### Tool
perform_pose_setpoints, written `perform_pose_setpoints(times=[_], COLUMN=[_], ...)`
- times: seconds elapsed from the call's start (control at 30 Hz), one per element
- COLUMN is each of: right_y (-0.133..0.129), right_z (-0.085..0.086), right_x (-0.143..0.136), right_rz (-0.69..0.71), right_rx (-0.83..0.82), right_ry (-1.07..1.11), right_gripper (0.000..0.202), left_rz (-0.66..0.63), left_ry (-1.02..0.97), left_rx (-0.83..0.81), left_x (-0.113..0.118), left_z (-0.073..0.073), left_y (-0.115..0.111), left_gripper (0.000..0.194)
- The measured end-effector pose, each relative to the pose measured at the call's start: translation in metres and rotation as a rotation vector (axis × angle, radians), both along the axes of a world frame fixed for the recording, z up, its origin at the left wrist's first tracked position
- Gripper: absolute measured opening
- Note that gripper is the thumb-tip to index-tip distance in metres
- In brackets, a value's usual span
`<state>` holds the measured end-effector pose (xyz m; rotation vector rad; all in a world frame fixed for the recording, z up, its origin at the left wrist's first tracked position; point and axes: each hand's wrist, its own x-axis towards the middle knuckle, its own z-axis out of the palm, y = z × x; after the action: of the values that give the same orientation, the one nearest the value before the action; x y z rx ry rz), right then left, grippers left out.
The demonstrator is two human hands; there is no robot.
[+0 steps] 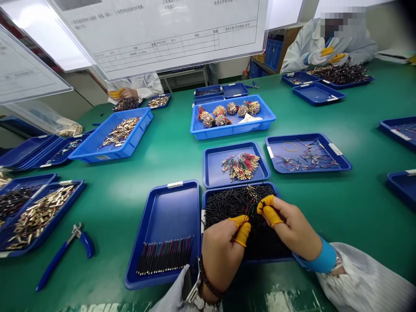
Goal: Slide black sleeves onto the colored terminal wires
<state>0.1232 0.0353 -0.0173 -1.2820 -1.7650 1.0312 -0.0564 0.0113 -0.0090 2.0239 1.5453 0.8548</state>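
Yellow finger cots cover the thumb and forefinger of both my hands. My left hand [222,251] pinches thin red and green wires [249,210] above a blue tray [203,216] of short black tubes [224,203]. Just right of it, my right hand [294,227] is closed at the fingertips on a small black piece, seemingly one of these tubes. Whether the wire enters the tube cannot be made out. A blue tray [172,208] on the left holds a row of black-sleeved wires [165,255]. Behind, another tray [211,167] carries a pile of coloured wires with gold ends [241,166].
Blue-handled cutters [69,247] lie left, near a tray of gold metal parts [40,212]. Loose wires and a rubber band [290,147] lie in a tray at right. A blue bin [232,131] holds wire bundles. Two people work across the table; document sheets [182,39] hang overhead.
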Motion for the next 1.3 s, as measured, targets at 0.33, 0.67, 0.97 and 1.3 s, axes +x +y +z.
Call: perform_pose_setpoints(times=[0.33,0.67,0.97,1.3], right_y=[0.004,0.002,0.000,-0.004], right_z=[-0.002,-0.005,-0.006,-0.006], right_x=[-0.012,-0.016,-0.018,-0.030], right_rz=[-0.135,-0.110,-0.069,-0.204], right_rx=[-0.437,-0.608,-0.692,-0.692], right_ry=[0.849,1.076,1.140,1.222], right_gripper=[0.016,0.017,0.014,0.016], left_rz=[-0.017,-0.009,-0.010,0.065], left_ry=[-0.045,-0.016,-0.018,0.046], left_rx=[-0.097,-0.067,-0.050,0.101], left_x=[0.009,0.010,0.010,0.015], left_z=[0.001,-0.001,0.001,-0.007], left_y=[-0.005,-0.005,-0.005,-0.010], left_gripper=[0.018,0.021,0.021,0.032])
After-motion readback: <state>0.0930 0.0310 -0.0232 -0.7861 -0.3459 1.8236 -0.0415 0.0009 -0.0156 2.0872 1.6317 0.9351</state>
